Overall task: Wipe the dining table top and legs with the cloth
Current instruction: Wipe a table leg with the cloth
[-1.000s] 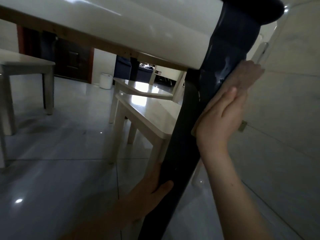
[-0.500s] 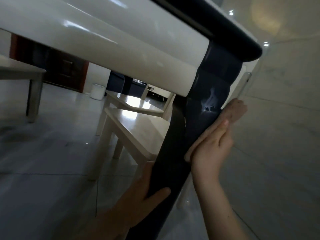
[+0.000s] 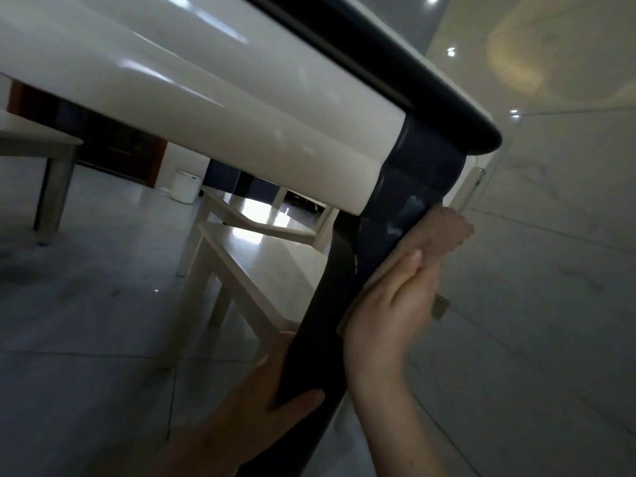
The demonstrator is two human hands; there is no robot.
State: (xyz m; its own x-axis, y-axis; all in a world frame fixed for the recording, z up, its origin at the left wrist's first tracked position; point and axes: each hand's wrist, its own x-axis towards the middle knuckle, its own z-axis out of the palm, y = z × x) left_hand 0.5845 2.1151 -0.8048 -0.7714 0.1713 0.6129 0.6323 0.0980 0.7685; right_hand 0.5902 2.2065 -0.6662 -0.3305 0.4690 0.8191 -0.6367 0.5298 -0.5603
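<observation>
The right hand (image 3: 392, 304) presses the cloth (image 3: 444, 232) flat against the dark table leg (image 3: 330, 304), just under the surface's corner; the left hand (image 3: 261, 404) grips the leg lower down. With only a flat palm holding it, the cloth could slip and drop. The leg's long axis slants from lower left up to the right.

You are looking at a dim, grey picture, with motion blur smearing the white table rail (image 3: 192, 108) above and left of your grips. Glare streaks that rail, and small ceiling lights (image 3: 451, 52) glint above your right hand (image 3: 389, 304). Beyond your left hand (image 3: 254, 404), daylight gleams off the pale benches (image 3: 254, 256), and the wide lens bends the edges.
</observation>
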